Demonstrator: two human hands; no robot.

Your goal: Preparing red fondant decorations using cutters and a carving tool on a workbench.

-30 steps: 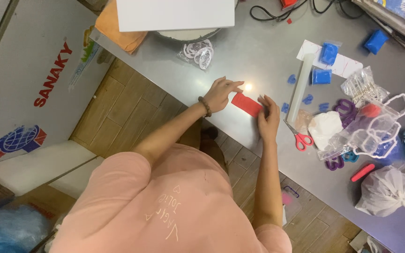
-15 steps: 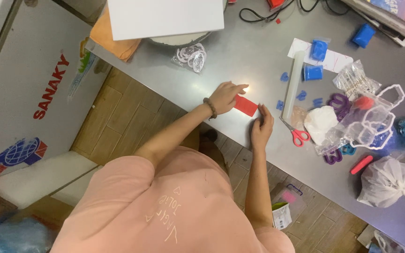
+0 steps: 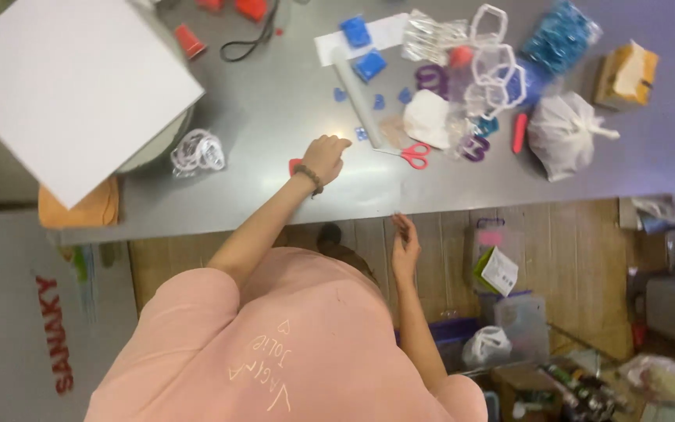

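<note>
left hand (image 3: 325,156) covers red piece (image 3: 294,166); right hand (image 3: 405,245) off table (image 3: 275,101).

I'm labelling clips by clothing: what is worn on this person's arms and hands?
Both forearms are bare below a short-sleeved pink shirt. The left hand has a dark beaded bracelet at its wrist. The right hand shows no glove, ring or band.

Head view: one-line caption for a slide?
Seated person's left hand covers a red piece on the grey table; right hand hangs off its edge.
</note>
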